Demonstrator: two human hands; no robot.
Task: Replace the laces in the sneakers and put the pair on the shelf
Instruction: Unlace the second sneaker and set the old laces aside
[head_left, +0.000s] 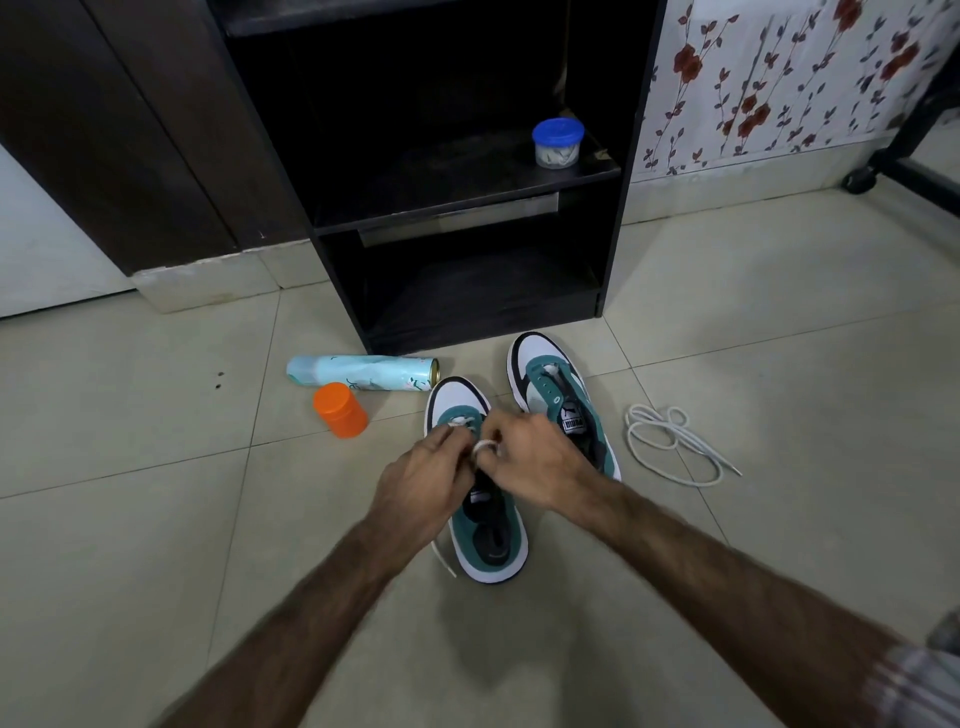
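Two green, white and black sneakers stand on the tiled floor before a black shelf unit (467, 208). Over the near sneaker (488, 540) my left hand (421, 483) and my right hand (535, 462) meet, both pinching its white lace (484, 446) above the eyelets. One lace end (444, 558) trails on the floor by the sneaker's left side. The far sneaker (558, 395) stands to the right with a lace only at its lowest eyelets. A loose white lace (670, 441) lies coiled on the floor right of the pair.
A pale blue spray can (363, 371) lies on its side left of the sneakers, with an orange jar (340, 410) beside it. A blue-lidded tub (558, 143) stands on the shelf unit's middle board. A floral wall is at the right, a dark wardrobe at the left.
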